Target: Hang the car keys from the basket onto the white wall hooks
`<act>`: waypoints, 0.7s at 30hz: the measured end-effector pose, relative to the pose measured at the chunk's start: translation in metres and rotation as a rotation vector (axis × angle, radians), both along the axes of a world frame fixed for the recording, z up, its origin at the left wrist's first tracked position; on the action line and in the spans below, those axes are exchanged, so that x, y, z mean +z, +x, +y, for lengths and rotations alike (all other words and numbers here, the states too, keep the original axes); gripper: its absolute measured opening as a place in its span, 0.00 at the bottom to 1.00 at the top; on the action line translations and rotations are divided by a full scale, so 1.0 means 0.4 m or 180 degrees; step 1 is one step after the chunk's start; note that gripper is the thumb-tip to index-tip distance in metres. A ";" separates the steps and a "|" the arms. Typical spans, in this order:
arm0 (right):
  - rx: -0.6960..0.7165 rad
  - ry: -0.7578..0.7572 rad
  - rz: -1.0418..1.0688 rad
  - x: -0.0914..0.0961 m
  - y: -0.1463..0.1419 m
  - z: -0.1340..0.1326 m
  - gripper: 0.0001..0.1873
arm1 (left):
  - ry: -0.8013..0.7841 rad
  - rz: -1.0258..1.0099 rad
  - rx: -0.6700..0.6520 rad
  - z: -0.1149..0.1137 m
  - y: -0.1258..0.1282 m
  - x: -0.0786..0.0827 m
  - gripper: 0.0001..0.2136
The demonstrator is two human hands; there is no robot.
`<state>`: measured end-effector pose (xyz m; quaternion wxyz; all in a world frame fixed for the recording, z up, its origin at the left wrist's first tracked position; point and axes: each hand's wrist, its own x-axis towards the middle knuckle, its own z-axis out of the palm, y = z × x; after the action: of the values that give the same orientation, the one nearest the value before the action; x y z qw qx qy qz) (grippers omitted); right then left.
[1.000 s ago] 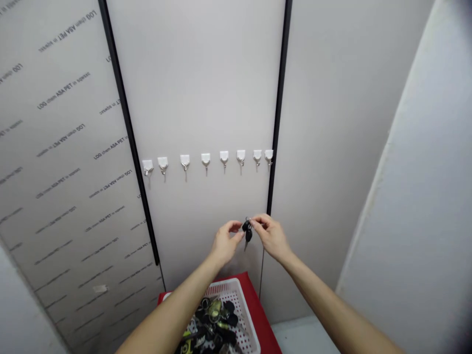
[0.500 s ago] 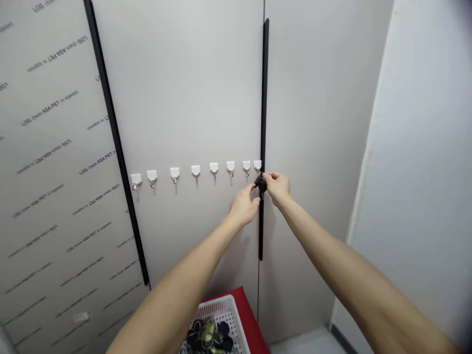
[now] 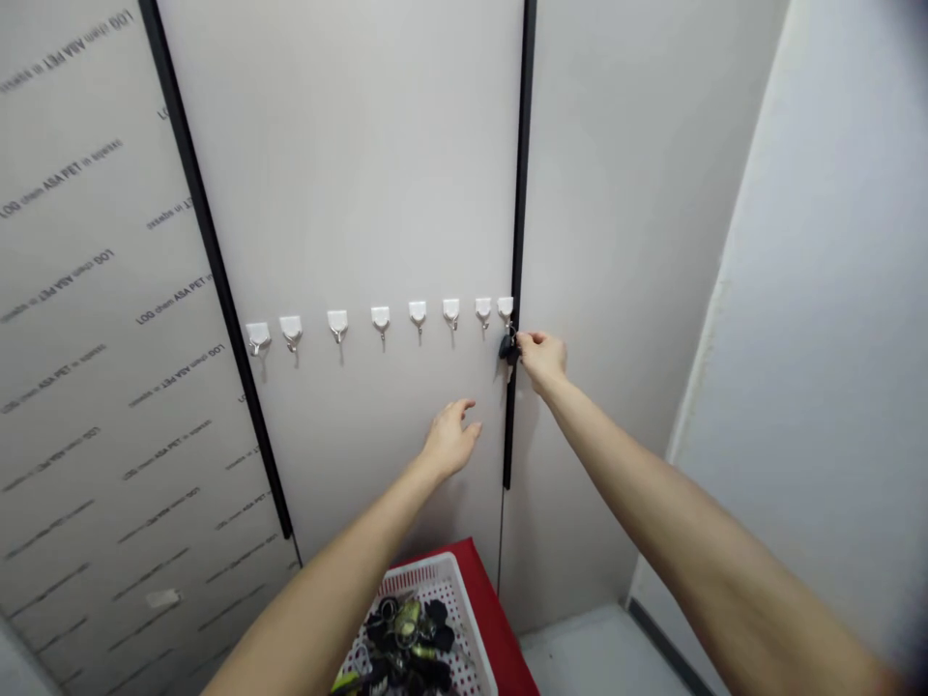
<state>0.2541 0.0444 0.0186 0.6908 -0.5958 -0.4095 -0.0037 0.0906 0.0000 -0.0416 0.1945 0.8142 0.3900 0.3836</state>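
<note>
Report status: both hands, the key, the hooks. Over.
Right hand pinches black key at rightmost hook. Left hand open, empty, lower down by the panel. Other seven hooks bare; nothing in the way. Basket of keys below.

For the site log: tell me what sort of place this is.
Likely a key-storage corner: a row of white wall hooks, a black key fob at the rightmost, a basket of keys below.
</note>
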 end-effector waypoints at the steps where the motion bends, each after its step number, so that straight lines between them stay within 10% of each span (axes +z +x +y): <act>1: 0.0030 0.0055 -0.0032 -0.020 -0.004 -0.015 0.12 | -0.0094 -0.0020 0.0029 -0.007 -0.020 -0.028 0.16; 5: 0.0471 -0.0314 -0.0484 -0.168 -0.053 -0.108 0.13 | -0.0502 0.0219 0.0144 -0.049 -0.115 -0.177 0.15; 11: 0.2289 -0.1980 -0.1667 -0.448 -0.208 -0.258 0.10 | -0.0889 0.1141 0.0065 -0.111 -0.237 -0.376 0.13; 21: 0.2543 -0.2526 -0.3521 -0.575 -0.323 -0.292 0.14 | -0.1014 0.1609 0.0101 -0.135 -0.291 -0.426 0.09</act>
<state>0.1250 -0.0722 -0.2115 0.0716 -0.5173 -0.8475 0.0953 -0.0257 -0.0540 -0.2119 0.2105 0.8369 0.4940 0.1057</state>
